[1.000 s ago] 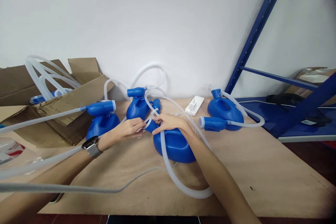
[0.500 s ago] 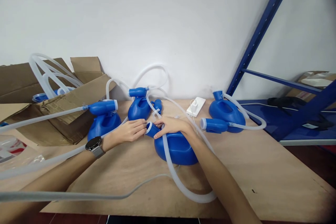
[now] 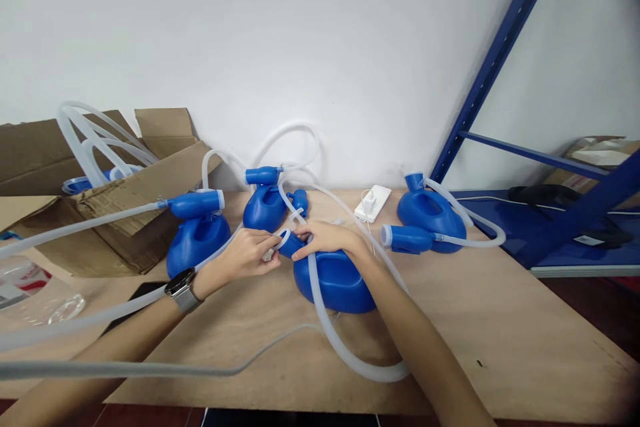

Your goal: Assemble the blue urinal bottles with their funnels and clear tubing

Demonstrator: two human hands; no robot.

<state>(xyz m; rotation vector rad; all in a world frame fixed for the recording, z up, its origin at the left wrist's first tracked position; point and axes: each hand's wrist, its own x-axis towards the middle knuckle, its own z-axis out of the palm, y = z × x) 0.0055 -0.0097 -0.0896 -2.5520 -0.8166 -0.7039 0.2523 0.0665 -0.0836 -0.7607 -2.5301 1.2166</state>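
**Holding a blue jug by its neck, both hands at the spout**

Gripping the short neck of the middle jug [image 3: 334, 280], the right hand [image 3: 325, 239] lies over the top of the spout with its fingers curled round it, while the left hand [image 3: 250, 252] pinches the pale ring [image 3: 284, 239] at the spout's mouth between thumb and fingertips. Both grips are closed on the work; neither hand is loose.

The jug sits on the wooden table [image 3: 500, 320], just near of the hands and partly under the right wrist, so the body hangs below the grip and the neck points left, toward the left hand. A clear hose [image 3: 345, 353] runs across the jug from under the right hand and loops toward the near edge.

By its look the jug is hollow moulded plastic: probably light, stiff in the neck, somewhat giving in the belly, and smooth enough to slip. The neck seems the surest hold, being narrow and rigid. The hose looks soft and springy and may drag the jug sideways.

Around it stand three more jugs: one to the left [image 3: 197, 240], one far [image 3: 265, 203] and one to the right [image 3: 430, 217], each with a hose. A cardboard box [image 3: 125, 207] lies far left, a white charger [image 3: 374, 202] by the wall, and a blue rack [image 3: 500, 53] to the right.
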